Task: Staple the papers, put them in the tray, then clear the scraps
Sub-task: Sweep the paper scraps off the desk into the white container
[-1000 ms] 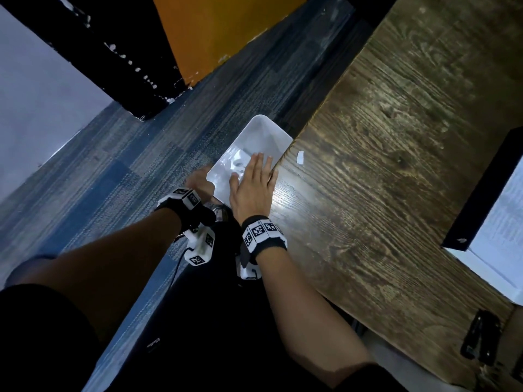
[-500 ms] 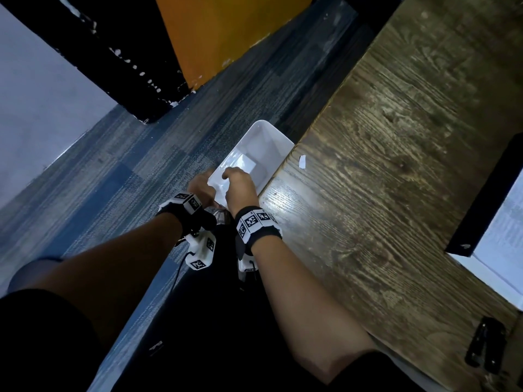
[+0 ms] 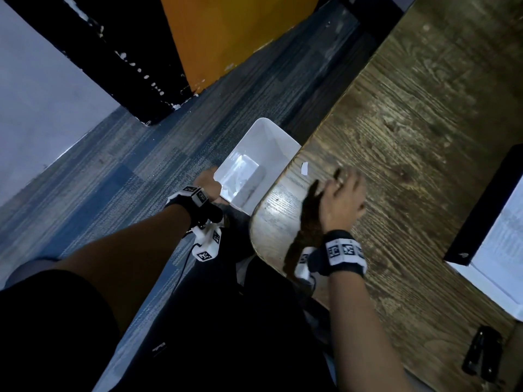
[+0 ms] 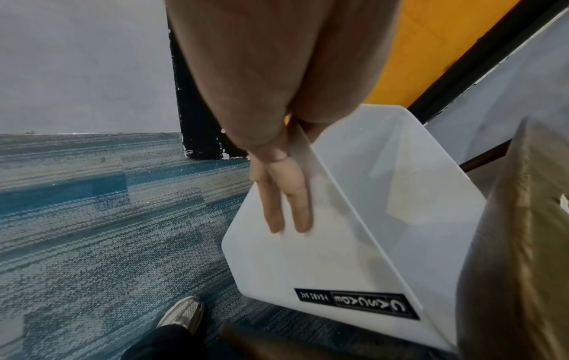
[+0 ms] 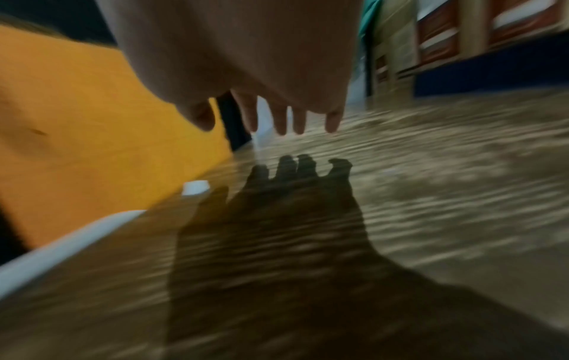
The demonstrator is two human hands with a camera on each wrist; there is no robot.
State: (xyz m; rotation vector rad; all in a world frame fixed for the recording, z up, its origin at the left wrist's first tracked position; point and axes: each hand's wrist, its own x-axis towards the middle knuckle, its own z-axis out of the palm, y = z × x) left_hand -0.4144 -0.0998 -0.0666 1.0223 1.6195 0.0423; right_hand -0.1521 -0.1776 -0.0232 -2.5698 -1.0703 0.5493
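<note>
My left hand (image 3: 208, 183) holds a white plastic bin (image 3: 264, 142) by its near wall, just off the wooden table's rounded corner. In the left wrist view its fingers (image 4: 283, 202) lie flat on the outside of the bin (image 4: 338, 255), and the thumb is hidden. Crumpled white scraps (image 3: 240, 172) lie in the bottom. One small white scrap (image 3: 304, 168) lies on the table (image 3: 410, 137) near its edge. My right hand (image 3: 343, 193) hovers over the table just right of that scrap, fingers spread, holding nothing. In the blurred right wrist view, the scrap (image 5: 195, 187) is ahead-left of the fingertips (image 5: 280, 126).
A black tray (image 3: 481, 210) holding white printed papers (image 3: 506, 250) sits at the table's right side. A black stapler (image 3: 481, 355) lies near the front right edge. Blue carpet (image 3: 113, 179) and an orange panel (image 3: 240, 38) lie beyond the bin.
My right hand has left the bin, swung right over the table and spread its fingers. The left hand still holds the bin at the table corner.
</note>
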